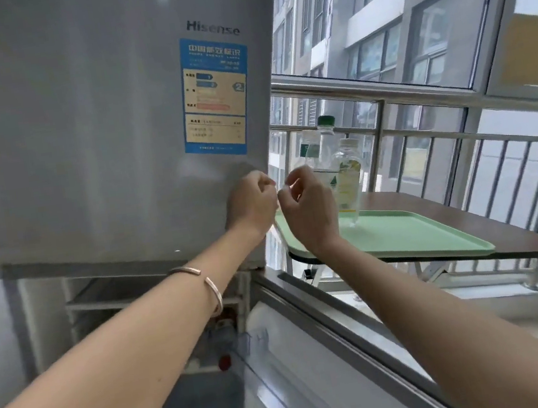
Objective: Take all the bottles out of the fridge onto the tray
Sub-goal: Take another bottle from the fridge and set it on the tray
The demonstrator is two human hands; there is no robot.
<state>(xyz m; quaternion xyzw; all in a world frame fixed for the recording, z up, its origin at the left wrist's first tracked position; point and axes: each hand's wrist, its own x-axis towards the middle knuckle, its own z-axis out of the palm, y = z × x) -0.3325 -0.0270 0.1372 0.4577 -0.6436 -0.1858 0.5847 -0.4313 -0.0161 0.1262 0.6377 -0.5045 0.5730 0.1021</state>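
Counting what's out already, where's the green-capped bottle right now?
The green-capped bottle stands on the green tray right of the fridge, beside a clear bottle.

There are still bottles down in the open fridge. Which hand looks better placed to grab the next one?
Probably the left hand: its arm crosses above the open lower fridge compartment, while the right hand sits over the green plastic tray.

Daylit window, railing, perhaps wooden table.
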